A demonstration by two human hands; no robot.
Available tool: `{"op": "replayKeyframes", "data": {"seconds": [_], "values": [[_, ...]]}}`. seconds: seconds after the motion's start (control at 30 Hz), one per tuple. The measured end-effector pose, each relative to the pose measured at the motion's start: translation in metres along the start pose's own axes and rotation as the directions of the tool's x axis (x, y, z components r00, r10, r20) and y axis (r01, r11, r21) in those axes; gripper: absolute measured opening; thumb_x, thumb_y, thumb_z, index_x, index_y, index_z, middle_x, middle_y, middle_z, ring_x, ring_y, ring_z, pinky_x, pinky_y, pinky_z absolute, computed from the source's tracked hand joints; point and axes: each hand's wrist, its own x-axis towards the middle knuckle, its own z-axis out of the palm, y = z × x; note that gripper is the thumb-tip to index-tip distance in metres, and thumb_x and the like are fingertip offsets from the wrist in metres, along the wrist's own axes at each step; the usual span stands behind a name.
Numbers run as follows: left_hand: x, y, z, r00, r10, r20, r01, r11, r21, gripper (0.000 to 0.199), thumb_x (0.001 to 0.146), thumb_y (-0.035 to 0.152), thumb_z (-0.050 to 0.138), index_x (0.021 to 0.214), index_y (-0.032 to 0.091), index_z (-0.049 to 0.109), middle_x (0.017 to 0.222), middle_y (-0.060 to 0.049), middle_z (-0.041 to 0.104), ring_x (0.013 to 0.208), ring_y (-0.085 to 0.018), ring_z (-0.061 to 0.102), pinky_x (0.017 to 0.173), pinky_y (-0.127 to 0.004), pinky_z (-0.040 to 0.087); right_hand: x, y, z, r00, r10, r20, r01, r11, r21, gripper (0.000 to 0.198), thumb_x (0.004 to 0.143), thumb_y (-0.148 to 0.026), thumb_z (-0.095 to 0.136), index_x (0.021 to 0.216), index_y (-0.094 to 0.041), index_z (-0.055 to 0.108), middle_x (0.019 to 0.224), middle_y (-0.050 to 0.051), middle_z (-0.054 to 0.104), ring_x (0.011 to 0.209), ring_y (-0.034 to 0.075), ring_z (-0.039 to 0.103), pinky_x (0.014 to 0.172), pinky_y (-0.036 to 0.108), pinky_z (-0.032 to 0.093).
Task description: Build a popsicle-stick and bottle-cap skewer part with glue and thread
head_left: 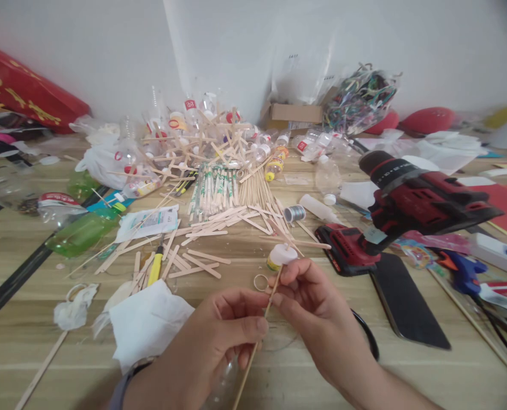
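A thin bamboo skewer runs up and away from the bottom edge, slanting between my two hands. My left hand pinches it between thumb and fingers around its middle. Higher up, the thumb and fingers of my right hand close on the same skewer near its far end. Just beyond that end is a white round cap-like piece with a yellow-green part below; whether the skewer touches it I cannot tell. Flat wooden sticks lie across behind it. A small ring rests beside my right fingertips.
A red cordless drill stands at right beside a black phone. White tissue and a yellow cutter knife lie left. Loose craft sticks, a wire spool, a green bottle and heaped plastic bottles are farther back.
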Motion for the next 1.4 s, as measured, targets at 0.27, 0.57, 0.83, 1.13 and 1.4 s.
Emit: {"op": "replayKeyframes", "data": {"seconds": [0.27, 0.57, 0.83, 1.13, 1.4], "values": [[0.0015, 0.0005, -0.0012, 0.999, 0.035, 0.003, -0.035, 0.999, -0.006, 0.028, 0.052, 0.028, 0.087, 0.074, 0.016, 0.073, 0.057, 0.005, 0.056, 0.047, -0.005, 0.041, 0.045, -0.020, 0.027, -0.0001, 0.0005, -0.0014, 1.000, 0.017, 0.014, -0.017, 0.999, 0.034, 0.022, 0.077, -0.019, 0.079, 0.081, -0.023, 0.058, 0.075, -0.006, 0.064, 0.067, 0.005, 0.056, 0.062, 0.014, 0.043], [0.0013, 0.0014, -0.0006, 0.999, 0.043, -0.026, -0.044, 0.998, -0.038, 0.032, 0.052, 0.027, 0.087, 0.077, 0.016, 0.071, 0.052, 0.005, 0.057, 0.046, -0.005, 0.042, 0.044, -0.020, 0.026, 0.0028, 0.0015, -0.0022, 0.998, 0.056, 0.018, -0.056, 0.997, 0.043, 0.020, 0.077, -0.020, 0.079, 0.080, -0.023, 0.060, 0.075, -0.006, 0.063, 0.071, 0.006, 0.056, 0.066, 0.016, 0.043], [0.0016, 0.0006, -0.0014, 0.999, 0.033, -0.043, -0.035, 0.998, -0.043, 0.035, 0.050, 0.028, 0.089, 0.078, 0.016, 0.072, 0.054, 0.005, 0.056, 0.047, -0.005, 0.042, 0.046, -0.020, 0.027, 0.0016, -0.0044, -0.0012, 0.997, 0.078, -0.005, -0.077, 0.997, 0.017, 0.020, 0.076, -0.024, 0.079, 0.080, -0.023, 0.060, 0.077, -0.005, 0.064, 0.075, 0.009, 0.057, 0.069, 0.019, 0.043], [0.0063, -0.0019, -0.0057, 0.995, 0.097, -0.030, -0.099, 0.993, -0.070, 0.038, 0.052, 0.027, 0.090, 0.084, 0.017, 0.072, 0.062, 0.005, 0.058, 0.052, -0.005, 0.046, 0.048, -0.020, 0.030, 0.0037, -0.0009, -0.0067, 0.995, -0.086, -0.053, 0.073, 0.976, -0.205, 0.013, 0.082, -0.030, 0.072, 0.081, -0.023, 0.061, 0.078, -0.002, 0.063, 0.075, 0.012, 0.056, 0.070, 0.023, 0.044], [0.0065, -0.0005, -0.0083, 0.984, 0.172, -0.047, -0.174, 0.983, -0.056, 0.037, 0.058, 0.026, 0.087, 0.088, 0.016, 0.069, 0.066, 0.005, 0.058, 0.052, -0.005, 0.045, 0.049, -0.020, 0.032, 0.0006, -0.0073, -0.0026, 0.975, -0.199, -0.095, 0.150, 0.915, -0.375, 0.020, 0.085, -0.040, 0.067, 0.076, -0.023, 0.059, 0.064, -0.002, 0.056, 0.059, 0.012, 0.048, 0.055, 0.024, 0.040]]}}
